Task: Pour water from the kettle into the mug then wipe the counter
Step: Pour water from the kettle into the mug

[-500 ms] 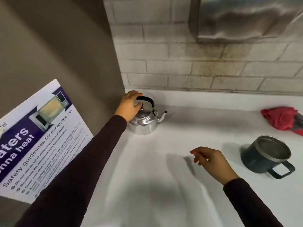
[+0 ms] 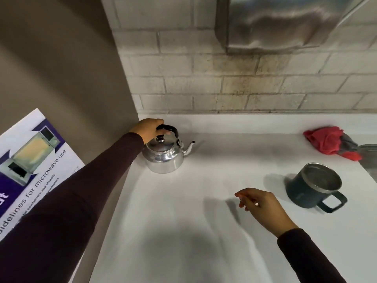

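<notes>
A small shiny metal kettle (image 2: 164,157) with a black handle stands in the back left corner of the white counter (image 2: 183,231), spout pointing right. My left hand (image 2: 149,129) is wrapped around its handle. A dark mug (image 2: 312,185) with a steel rim stands at the right, empty as far as I can see, its handle toward me. My right hand (image 2: 263,205) hovers over the counter just left of the mug, fingers loosely curled, holding nothing. A crumpled red cloth (image 2: 324,140) lies at the back right.
A brown side wall with a microwave safety poster (image 2: 34,166) closes the left. A brick wall runs along the back, with a steel dispenser (image 2: 285,23) mounted above. A metal edge (image 2: 369,158) shows at the far right.
My left hand's fingers have closed further around the kettle handle. The kettle, the mug and my right hand stay about where they were.
</notes>
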A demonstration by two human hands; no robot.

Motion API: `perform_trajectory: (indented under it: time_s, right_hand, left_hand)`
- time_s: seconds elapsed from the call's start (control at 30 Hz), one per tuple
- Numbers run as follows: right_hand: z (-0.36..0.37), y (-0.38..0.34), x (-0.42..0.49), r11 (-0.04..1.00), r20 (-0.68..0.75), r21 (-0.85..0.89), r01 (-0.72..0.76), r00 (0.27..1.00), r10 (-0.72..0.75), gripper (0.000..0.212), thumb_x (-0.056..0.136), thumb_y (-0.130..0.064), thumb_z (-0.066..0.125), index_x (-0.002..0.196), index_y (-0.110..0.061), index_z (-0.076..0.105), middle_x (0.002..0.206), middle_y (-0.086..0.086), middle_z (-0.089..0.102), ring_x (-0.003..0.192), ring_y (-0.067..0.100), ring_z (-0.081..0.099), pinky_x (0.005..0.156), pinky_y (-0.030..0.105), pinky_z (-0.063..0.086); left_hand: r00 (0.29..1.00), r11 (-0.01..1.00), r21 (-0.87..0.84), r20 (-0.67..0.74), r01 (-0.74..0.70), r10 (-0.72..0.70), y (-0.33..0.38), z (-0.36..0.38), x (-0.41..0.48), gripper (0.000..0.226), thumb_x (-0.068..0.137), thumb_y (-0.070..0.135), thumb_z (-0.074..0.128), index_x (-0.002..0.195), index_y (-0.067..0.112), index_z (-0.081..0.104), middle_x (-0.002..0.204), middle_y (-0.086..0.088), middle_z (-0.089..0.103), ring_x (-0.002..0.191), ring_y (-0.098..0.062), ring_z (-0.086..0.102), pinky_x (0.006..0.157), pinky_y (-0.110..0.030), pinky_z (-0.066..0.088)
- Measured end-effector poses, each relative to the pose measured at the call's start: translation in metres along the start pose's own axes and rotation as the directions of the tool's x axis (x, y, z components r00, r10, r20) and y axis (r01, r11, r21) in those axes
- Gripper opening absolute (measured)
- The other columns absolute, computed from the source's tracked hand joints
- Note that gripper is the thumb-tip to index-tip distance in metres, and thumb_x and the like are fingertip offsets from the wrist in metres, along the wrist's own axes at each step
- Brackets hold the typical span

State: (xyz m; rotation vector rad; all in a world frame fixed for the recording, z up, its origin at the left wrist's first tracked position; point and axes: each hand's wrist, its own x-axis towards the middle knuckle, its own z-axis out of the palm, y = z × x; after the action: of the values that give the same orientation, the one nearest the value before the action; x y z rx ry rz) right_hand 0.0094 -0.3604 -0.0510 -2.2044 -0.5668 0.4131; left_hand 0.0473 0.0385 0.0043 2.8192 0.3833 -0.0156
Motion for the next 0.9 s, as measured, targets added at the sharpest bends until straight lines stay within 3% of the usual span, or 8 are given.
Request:
perform_trajectory:
  time_s: [0.17,0.37,0.47,0.57,0.63,0.7,0.8,0.9]
  right_hand:
    - [-0.017,0.004,-0.010,1.000,-0.061,0.001,0.015,0.998,-0.015,0.025,0.091,-0.020,0.056,0.082,-0.041,0.065,0.071,-0.008,0.071,0.068,0.004,0.063,0.065,0.016,0.048]
    - [-0.036,0.016,-0.022,0.999,-0.131,0.013,0.036,0.991,-0.034,0.030,0.090,-0.013,0.058,0.081,-0.041,0.066,0.071,-0.008,0.071,0.069,0.006,0.064,0.060,0.019,0.050]
    - [-0.048,0.023,-0.027,0.998,-0.176,0.029,0.055,0.983,-0.049,0.031,0.089,-0.012,0.059,0.080,-0.041,0.065,0.069,-0.005,0.071,0.070,0.005,0.064,0.060,0.015,0.048]
    - [-0.062,0.032,-0.036,0.998,-0.197,0.030,0.060,0.979,-0.053,0.032,0.090,-0.014,0.058,0.081,-0.044,0.063,0.071,-0.005,0.071,0.073,0.003,0.063,0.061,0.010,0.049]
    - [-0.073,0.042,-0.044,0.998,-0.208,0.046,0.053,0.977,-0.042,0.032,0.090,-0.013,0.058,0.082,-0.045,0.063,0.072,-0.006,0.071,0.073,0.002,0.063,0.062,0.008,0.049]
    - [-0.087,0.054,-0.051,0.997,-0.210,0.060,0.043,0.977,-0.030,0.031,0.090,-0.014,0.058,0.082,-0.044,0.063,0.072,-0.006,0.071,0.073,0.001,0.064,0.063,0.006,0.048]
    - [-0.108,0.074,-0.063,0.998,-0.204,0.065,0.018,0.979,-0.004,0.026,0.090,-0.018,0.059,0.080,-0.042,0.065,0.073,-0.006,0.072,0.071,0.000,0.064,0.059,0.013,0.050]
    - [-0.130,0.095,-0.072,0.996,-0.211,0.091,0.003,0.977,0.016,0.018,0.089,-0.019,0.060,0.083,-0.032,0.070,0.071,-0.005,0.072,0.068,0.003,0.064,0.061,0.018,0.049]
  left_hand:
    - [1.000,0.999,0.045,0.005,-0.026,0.026,0.009,0.002,-0.007,0.050,0.079,0.065,0.048,0.070,0.016,0.046,0.059,-0.003,0.050,0.059,-0.023,0.050,0.047,-0.030,0.031]
    - [0.989,0.989,0.080,-0.079,-0.122,0.128,0.053,0.013,-0.040,0.048,0.074,0.067,0.053,0.062,0.021,0.044,0.052,0.003,0.047,0.054,-0.022,0.049,0.044,-0.026,0.026]
    - [0.975,0.984,-0.019,-0.143,-0.175,0.171,0.075,0.022,-0.061,0.038,0.072,0.063,0.060,0.087,0.029,0.064,0.074,0.002,0.070,0.071,-0.022,0.063,0.056,-0.024,0.042]
    - [0.964,0.959,-0.147,-0.147,-0.242,0.220,0.107,0.031,-0.086,0.039,0.073,0.056,0.065,0.110,0.046,0.062,0.109,0.015,0.072,0.096,-0.006,0.066,0.078,-0.015,0.046]
    - [0.968,0.941,-0.239,-0.140,-0.238,0.209,0.128,0.037,-0.100,0.034,0.073,0.052,0.068,0.107,0.052,0.062,0.110,0.020,0.070,0.099,0.005,0.062,0.080,-0.006,0.043]
    - [0.970,0.925,-0.303,-0.142,-0.231,0.195,0.151,0.042,-0.111,0.030,0.072,0.051,0.068,0.101,0.057,0.060,0.106,0.025,0.069,0.097,0.010,0.061,0.082,-0.009,0.046]
    - [0.966,0.898,-0.362,-0.161,-0.248,0.202,0.189,0.044,-0.122,0.030,0.071,0.052,0.068,0.098,0.060,0.060,0.105,0.041,0.060,0.095,0.017,0.059,0.085,-0.011,0.046]
    - [0.961,0.884,-0.386,-0.182,-0.263,0.206,0.223,0.043,-0.126,0.029,0.071,0.049,0.070,0.099,0.056,0.063,0.103,0.035,0.065,0.095,0.015,0.061,0.088,-0.017,0.050]
